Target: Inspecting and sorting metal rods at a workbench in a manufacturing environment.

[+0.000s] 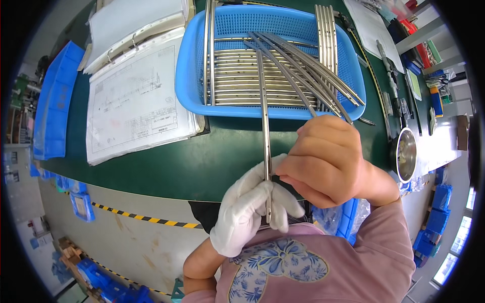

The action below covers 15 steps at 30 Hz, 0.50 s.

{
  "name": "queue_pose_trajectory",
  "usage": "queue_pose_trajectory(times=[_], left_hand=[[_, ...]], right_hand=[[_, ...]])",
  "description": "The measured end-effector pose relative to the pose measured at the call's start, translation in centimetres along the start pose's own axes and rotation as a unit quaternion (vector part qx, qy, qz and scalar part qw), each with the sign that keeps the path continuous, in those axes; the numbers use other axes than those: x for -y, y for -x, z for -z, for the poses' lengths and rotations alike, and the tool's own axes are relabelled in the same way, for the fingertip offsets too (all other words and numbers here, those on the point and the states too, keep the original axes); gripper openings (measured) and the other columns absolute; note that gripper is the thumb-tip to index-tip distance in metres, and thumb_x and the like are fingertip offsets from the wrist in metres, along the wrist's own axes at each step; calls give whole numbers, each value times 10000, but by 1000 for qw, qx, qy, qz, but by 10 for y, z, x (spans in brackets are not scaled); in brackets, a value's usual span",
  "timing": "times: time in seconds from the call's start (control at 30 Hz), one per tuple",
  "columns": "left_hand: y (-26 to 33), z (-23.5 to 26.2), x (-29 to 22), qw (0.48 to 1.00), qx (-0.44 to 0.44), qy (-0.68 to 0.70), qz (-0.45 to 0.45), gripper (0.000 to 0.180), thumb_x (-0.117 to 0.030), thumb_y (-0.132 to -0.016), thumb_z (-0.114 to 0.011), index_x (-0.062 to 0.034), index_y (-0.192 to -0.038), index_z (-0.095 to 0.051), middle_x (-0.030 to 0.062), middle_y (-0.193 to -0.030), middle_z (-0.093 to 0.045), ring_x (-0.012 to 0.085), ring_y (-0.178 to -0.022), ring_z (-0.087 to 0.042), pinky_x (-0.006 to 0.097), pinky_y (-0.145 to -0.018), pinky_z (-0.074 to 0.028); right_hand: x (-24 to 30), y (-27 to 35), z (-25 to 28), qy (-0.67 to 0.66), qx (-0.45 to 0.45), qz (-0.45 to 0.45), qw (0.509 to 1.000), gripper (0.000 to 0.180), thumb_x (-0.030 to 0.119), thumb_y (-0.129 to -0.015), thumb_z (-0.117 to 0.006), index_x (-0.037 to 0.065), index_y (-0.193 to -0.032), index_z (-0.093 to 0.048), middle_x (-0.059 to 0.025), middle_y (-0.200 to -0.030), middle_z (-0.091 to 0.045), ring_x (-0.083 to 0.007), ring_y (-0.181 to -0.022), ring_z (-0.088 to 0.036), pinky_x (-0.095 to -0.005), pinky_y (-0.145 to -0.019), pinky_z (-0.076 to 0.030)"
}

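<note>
A long, narrow metal strip (265, 131) with small holes along it points away from me, its far end over the blue basket (237, 110). My left hand (240, 214), in a white glove, is closed around its near part. My bare right hand (326, 159) is curled tightly, its thumb and forefinger beside the strip just above the glove. Whatever those fingers pinch is hidden. In the basket, many similar metal strips (242, 76) lie in crosswise rows, with upright stacks at both sides. A loose fan of strips (303, 65) slants over the basket's near right rim.
Left of the basket lies an open ring binder (136, 101) with a technical drawing. A blue tray (58, 101) stands farther left. On the right are a round metal bowl (406, 154), a caliper-like tool (386, 63) and a yellow-edged ruler strip (371, 76). The green table's front edge curves before me.
</note>
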<state>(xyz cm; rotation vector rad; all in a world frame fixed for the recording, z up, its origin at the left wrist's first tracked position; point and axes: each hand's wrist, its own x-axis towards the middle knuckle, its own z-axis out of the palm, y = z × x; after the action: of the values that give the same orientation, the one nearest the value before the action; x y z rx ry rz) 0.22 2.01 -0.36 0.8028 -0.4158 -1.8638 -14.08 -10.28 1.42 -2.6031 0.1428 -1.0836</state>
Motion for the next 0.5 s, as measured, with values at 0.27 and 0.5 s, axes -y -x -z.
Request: queue_pose_trajectory(times=[0.27,0.5], left_hand=[[-6,1,8,999,-5,24,-33,507,-159,-956,-336,-16,-1416,-181,173,-844,-618,172,-575,-599,250,-542,-480],[-4,-16,9,994,-88,12,-57,474,-158,-961,-364,55,-1365,-237,116,-699,-576,148,-448,-530,222,-450,-452]], right_hand=[[6,-1,4,43,28,-10,999,195,86,-603,-679,50,-785,-619,-22,-630,-523,-201,-521,-497,-316,-550,-436],[7,6,-4,135,54,32,989,189,129,-579,-690,55,-740,-624,-18,-623,-516,-184,-522,-493,-316,-595,-481]])
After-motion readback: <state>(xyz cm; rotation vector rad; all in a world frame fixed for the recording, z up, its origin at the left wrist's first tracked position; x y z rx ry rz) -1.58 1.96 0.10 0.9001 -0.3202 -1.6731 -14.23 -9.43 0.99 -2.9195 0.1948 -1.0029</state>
